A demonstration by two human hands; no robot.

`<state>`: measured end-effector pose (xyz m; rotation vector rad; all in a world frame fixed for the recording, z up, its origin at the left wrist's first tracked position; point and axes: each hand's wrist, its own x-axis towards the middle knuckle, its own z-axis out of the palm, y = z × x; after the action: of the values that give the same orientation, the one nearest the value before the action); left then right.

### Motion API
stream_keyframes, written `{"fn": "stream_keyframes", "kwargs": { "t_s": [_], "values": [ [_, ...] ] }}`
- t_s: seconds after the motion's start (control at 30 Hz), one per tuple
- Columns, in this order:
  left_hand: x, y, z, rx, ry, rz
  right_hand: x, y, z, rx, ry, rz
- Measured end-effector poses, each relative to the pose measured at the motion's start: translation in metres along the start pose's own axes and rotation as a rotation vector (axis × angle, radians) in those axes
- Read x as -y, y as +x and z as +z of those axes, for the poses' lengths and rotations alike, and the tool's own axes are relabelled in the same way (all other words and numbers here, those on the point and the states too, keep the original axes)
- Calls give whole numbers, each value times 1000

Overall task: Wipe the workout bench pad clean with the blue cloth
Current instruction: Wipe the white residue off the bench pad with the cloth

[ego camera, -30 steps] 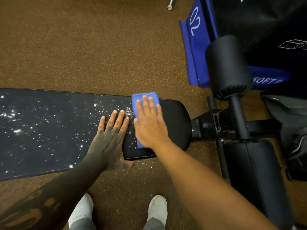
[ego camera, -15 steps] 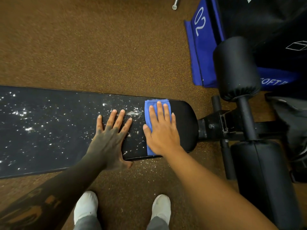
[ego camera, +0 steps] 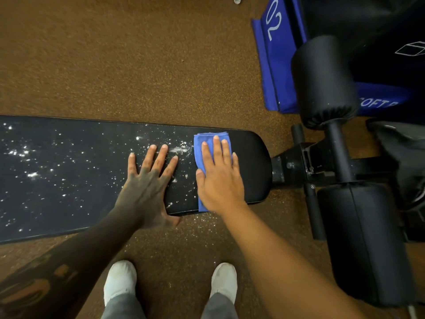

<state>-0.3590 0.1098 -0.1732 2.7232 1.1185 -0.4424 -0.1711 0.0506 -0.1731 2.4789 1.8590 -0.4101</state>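
Barely shifted, right hand (ego camera: 220, 183) presses blue cloth (ego camera: 199, 150) flat on bench pad (ego camera: 69, 180).

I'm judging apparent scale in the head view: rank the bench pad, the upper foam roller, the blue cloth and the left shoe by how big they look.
1. bench pad
2. upper foam roller
3. blue cloth and left shoe: about alike; the right hand covers much of the cloth, so unranked.

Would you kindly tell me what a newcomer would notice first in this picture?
The folded blue cloth stands out, pressed flat under the right hand near the right end of the long black padded bench. Left of it, white specks scatter across the bench, where the left hand rests flat.
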Motion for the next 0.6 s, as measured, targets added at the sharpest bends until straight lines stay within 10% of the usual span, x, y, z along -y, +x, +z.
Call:
{"fn": "stream_keyframes", "kwargs": {
  "t_s": [0.2, 0.4, 0.6],
  "values": [
    [0, -1, 0, -14, -7, 11, 6, -41, 14, 3, -24, -125],
    [2, -1, 1, 2, 5, 3, -3, -35, 12, -49, 18, 167],
    [3, -1, 0, 5, 5, 6, -24, -43, 11, -26, -25, -29]
  ]
}}
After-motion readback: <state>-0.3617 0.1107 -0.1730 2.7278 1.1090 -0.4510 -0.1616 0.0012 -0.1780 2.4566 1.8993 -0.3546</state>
